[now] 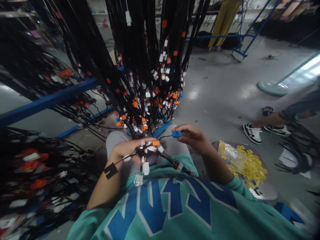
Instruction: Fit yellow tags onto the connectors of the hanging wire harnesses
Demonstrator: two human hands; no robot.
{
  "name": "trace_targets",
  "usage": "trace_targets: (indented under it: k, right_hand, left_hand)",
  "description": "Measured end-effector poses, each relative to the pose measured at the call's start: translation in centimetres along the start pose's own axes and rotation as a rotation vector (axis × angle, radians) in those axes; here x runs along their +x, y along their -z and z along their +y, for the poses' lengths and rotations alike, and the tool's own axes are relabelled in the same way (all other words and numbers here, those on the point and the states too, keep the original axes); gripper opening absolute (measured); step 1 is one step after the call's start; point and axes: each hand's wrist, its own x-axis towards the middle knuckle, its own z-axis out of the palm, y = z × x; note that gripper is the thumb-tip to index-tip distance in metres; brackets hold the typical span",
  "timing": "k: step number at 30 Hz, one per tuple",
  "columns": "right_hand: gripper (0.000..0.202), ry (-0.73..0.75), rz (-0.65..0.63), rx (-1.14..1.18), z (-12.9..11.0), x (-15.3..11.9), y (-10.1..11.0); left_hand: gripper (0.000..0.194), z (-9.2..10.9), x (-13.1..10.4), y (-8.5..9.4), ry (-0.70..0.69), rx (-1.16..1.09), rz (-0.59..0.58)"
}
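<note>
Over my lap, my left hand [128,150] is wrapped round a bunch of wires with white connectors and an orange connector [155,143]. Two larger white connectors [145,168] dangle below it against the green shirt. My right hand [192,136] pinches a blue connector [177,134] between thumb and fingers; a thin dark wire runs from it towards the bunch. A black tag [110,170] lies across my left forearm.
Black cable bundles [140,50] with many coloured connectors hang ahead, beside a blue frame bar [50,100]. Yellow plastic parts [252,166] lie on a surface at the right. A person's shoes [252,133] and another person's trousers [223,20] show beyond.
</note>
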Motion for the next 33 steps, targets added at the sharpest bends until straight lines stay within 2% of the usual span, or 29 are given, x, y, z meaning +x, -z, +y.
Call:
trace_targets:
  k: [2, 3, 6, 9, 13, 15, 17, 20, 22, 24, 26, 28, 30, 32, 33]
  right_hand:
    - [0.024, 0.021, -0.027, -0.034, -0.2, 0.0, -0.2]
    - [0.023, 0.033, -0.037, -0.048, -0.4, -0.1, -0.4]
    - [0.023, 0.054, -0.055, -0.050, -0.8, -0.1, -1.1]
    - [0.022, 0.072, -0.090, -0.071, -1.5, -0.1, -1.9]
    - [0.019, 0.115, -0.136, -0.246, -2.4, 0.1, -2.8]
    - [0.019, 0.142, -0.146, -0.307, -2.6, 0.3, -3.0]
    - [0.018, 0.183, -0.152, -0.327, -2.6, 0.5, -3.0]
    - [0.017, 0.252, -0.144, -0.357, -2.3, 0.8, -3.0]
    - [0.017, 0.288, -0.128, -0.385, -2.1, 0.9, -3.0]
    - [0.019, 0.295, -0.102, -0.398, -1.8, 0.9, -2.9]
    - [0.026, 0.255, -0.072, -0.396, -1.1, 0.4, -2.4]
    - [0.031, 0.148, -0.058, -0.404, 0.3, -0.5, -1.2]
    - [0.031, -0.038, -0.081, -0.451, 2.5, -2.1, 0.8]
    - [0.026, -0.284, -0.113, -0.544, 5.2, -4.6, 3.3]
    - [0.021, -0.393, -0.084, -0.608, 6.5, -6.1, 4.7]
  left_hand:
    - [0.068, 0.2, -0.2, 0.5, 0.031, 0.056, -0.184]
    - [0.069, 0.3, -0.2, 0.6, 0.025, 0.095, -0.225]
    - [0.062, 0.1, 0.1, 1.1, -0.004, 0.131, -0.135]
    - [0.052, -0.1, 0.9, 1.3, 0.023, 0.161, -0.060]
    - [0.043, 1.0, 2.2, 0.5, 0.023, 0.183, 0.001]
    - [0.041, 2.0, 2.7, -0.5, -0.023, 0.169, -0.029]
    - [0.042, 3.0, 2.9, -1.4, -0.070, 0.154, -0.124]
    - [0.033, 3.2, 3.0, -2.7, -0.077, 0.040, -0.248]
    - [0.028, 2.5, 3.2, -3.4, -0.058, -0.080, -0.219]
    - [0.035, 1.5, 3.4, -4.0, -0.049, -0.167, -0.152]
    - [0.041, 0.7, 3.6, -4.5, -0.034, -0.211, -0.116]
    - [0.045, 0.2, 3.8, -4.8, -0.007, -0.251, -0.085]
    - [0.047, 0.1, 3.9, -5.0, 0.018, -0.283, -0.056]
    - [0.047, 0.1, 4.1, -5.1, 0.031, -0.299, -0.037]
    - [0.046, 0.1, 4.2, -5.2, 0.032, -0.301, -0.032]
